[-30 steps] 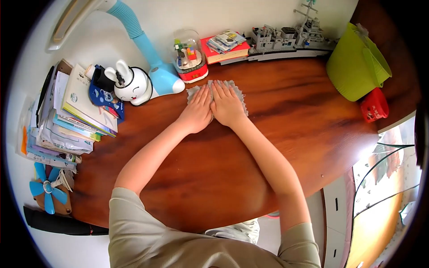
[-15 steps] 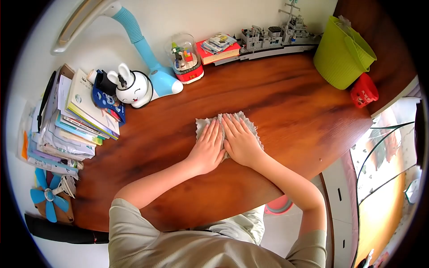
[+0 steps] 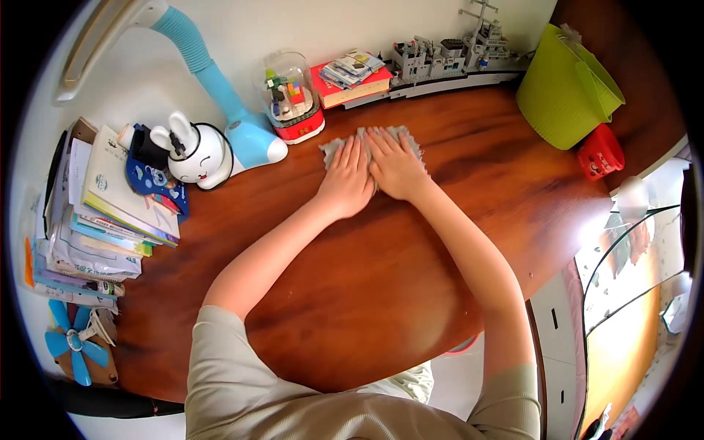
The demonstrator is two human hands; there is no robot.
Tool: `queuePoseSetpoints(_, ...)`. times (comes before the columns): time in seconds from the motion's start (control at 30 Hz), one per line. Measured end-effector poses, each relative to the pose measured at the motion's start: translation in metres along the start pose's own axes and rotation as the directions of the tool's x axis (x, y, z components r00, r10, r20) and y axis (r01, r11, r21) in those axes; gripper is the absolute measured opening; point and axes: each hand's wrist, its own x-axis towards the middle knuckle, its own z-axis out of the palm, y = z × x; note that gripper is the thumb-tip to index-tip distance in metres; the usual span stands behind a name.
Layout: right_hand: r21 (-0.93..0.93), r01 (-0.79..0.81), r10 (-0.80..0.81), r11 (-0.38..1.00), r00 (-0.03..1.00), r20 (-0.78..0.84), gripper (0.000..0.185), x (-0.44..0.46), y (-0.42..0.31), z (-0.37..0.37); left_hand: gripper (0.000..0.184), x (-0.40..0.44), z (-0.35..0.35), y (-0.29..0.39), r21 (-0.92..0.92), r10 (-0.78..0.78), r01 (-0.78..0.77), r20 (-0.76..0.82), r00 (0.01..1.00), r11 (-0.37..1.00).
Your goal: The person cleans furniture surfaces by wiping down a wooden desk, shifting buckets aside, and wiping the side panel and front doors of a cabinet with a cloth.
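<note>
A grey cloth with ragged edges [image 3: 411,139] lies spread on the brown wooden desk [image 3: 367,279], near its back. My left hand [image 3: 346,180] presses flat on the cloth's left part, its fingers stretched forward. Beside it, my right hand [image 3: 397,167] rests flat on the right part, fingers also stretched out. The two hands touch or nearly touch at the thumbs. Much of the cloth is hidden beneath them.
Along the back stand a blue lamp [image 3: 253,139], a rabbit figure [image 3: 198,158], a domed toy [image 3: 297,110], a red book [image 3: 352,92] and a grey model ship [image 3: 455,77]. Left are stacked books [image 3: 121,187] and a fan [image 3: 74,339]; right, a green bin [image 3: 565,95] and red cup [image 3: 600,152].
Both hands and the cloth first came toward the desk's front edge, then moved back toward the rear. The camera view has shifted somewhat too.
</note>
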Motion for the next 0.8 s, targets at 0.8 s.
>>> queuePoseSetpoints(0.8,0.112,-0.131,0.132,0.985,0.991,-0.006,0.056,-0.072,-0.151,-0.029,0.065,-0.137,-0.074,0.013,0.036,0.019,-0.024,0.148,0.989,0.999)
